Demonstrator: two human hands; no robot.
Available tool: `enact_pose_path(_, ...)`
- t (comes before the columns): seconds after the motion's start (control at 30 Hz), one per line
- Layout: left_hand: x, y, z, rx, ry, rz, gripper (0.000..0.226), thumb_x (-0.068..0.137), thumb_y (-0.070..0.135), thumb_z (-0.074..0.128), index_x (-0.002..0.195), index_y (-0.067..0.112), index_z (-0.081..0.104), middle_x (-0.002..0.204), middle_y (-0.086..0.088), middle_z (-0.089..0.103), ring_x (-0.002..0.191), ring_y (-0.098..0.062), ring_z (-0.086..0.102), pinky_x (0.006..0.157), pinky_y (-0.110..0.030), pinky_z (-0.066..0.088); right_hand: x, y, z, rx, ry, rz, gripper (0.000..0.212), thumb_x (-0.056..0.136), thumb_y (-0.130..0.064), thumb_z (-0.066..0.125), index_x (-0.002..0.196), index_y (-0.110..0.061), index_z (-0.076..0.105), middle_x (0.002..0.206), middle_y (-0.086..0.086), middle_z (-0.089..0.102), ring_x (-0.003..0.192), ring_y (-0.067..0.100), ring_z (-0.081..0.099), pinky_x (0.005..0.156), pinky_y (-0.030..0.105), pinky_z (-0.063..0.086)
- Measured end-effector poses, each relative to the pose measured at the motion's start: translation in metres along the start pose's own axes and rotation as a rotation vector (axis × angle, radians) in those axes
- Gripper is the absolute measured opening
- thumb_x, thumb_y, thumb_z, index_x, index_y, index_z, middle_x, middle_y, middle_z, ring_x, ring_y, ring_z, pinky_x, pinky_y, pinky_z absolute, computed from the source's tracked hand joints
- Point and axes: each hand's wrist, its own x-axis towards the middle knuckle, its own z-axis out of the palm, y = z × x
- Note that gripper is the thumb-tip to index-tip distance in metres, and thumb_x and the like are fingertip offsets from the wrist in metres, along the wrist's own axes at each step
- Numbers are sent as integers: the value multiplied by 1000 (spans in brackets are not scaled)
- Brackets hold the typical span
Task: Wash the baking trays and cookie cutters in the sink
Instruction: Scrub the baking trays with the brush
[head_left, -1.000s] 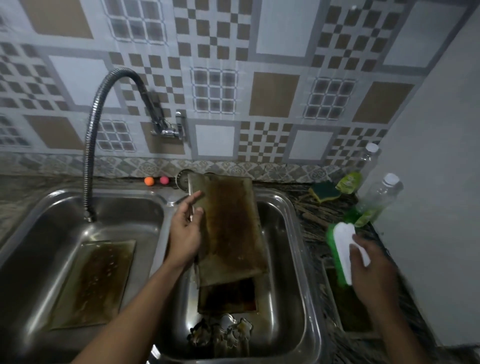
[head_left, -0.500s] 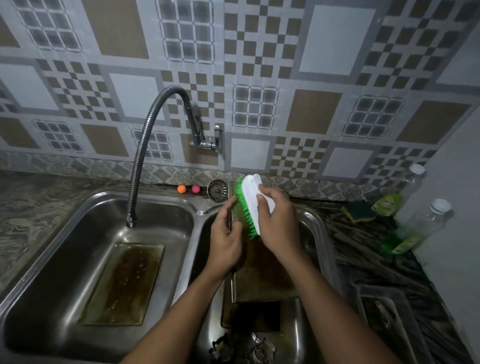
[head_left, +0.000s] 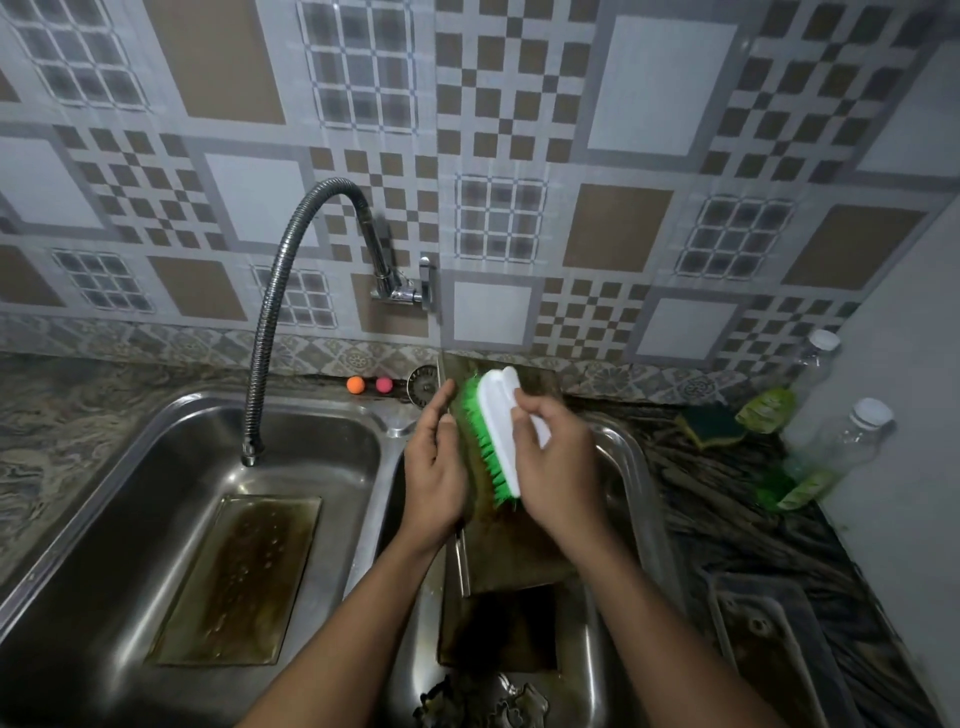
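Note:
A greasy brown baking tray (head_left: 511, 551) leans tilted in the right sink basin (head_left: 631, 467). My left hand (head_left: 434, 467) grips its left edge. My right hand (head_left: 556, 467) holds a white scrub brush with green bristles (head_left: 493, 436), bristles against the tray's upper face. A second dark tray (head_left: 498, 629) lies beneath it. Several cookie cutters (head_left: 483, 701) sit at the basin's near end. Another dirty tray (head_left: 239, 577) lies flat in the left basin (head_left: 130, 493).
A flexible tap (head_left: 280, 291) hangs over the left basin. A tray (head_left: 769, 654) rests on the right counter. A green sponge (head_left: 714, 426) and two clear bottles (head_left: 831, 457) of green liquid stand at the back right. Two small balls (head_left: 369, 384) lie behind the sink.
My right hand brought the brush from the right counter over to the tray and now rubs it slightly lower on the tray's face. The left hand keeps hold of the tray.

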Motion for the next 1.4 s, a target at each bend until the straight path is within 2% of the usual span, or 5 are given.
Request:
enact_pose_path(0.1, 4, 4, -8, 49, 50, 23, 38, 105, 7, 38, 140, 12, 50, 127, 9, 62, 118, -1, 58, 98, -13, 43, -14, 8, -9, 23, -22, -44, 24, 96, -20, 57, 117, -16, 69, 116, -14, 65, 103, -5, 56, 80, -3, 36)
enact_pose_path(0.27, -3, 0, -10, 55, -28, 51, 40, 104, 7, 40, 141, 20, 48, 141, 8, 55, 136, -15, 45, 116, -36, 34, 13, 34, -34, -29, 118, 120, 27, 98, -22, 54, 121, -14, 66, 121, 3, 66, 108, 12, 58, 79, 17, 41)
enact_pose_path(0.43, -4, 1, 5, 1, -59, 20, 38, 105, 11, 38, 140, 17, 50, 134, 10, 58, 125, 2, 52, 105, -23, 44, 8, 5, -15, 47, 80, 100, 25, 98, -22, 54, 119, -16, 66, 118, -4, 66, 93, 3, 54, 61, -3, 35)
enact_pose_path(0.63, 11, 15, -3, -13, 129, 88, 38, 103, 4, 42, 140, 8, 49, 131, 9, 59, 119, 13, 52, 95, -3, 38, -47, 14, -14, 170, 6, -22, 20, 94, -17, 60, 111, -21, 70, 112, -19, 66, 107, -11, 58, 87, 3, 40)
enact_pose_path(1.4, 22, 8, -15, -28, 203, 24, 40, 102, 4, 44, 137, 21, 53, 139, 6, 56, 121, 12, 50, 102, -9, 37, -56, 83, -56, 95, 61, 118, 22, 93, -18, 62, 107, -34, 65, 108, -21, 65, 107, 5, 63, 80, 1, 43)
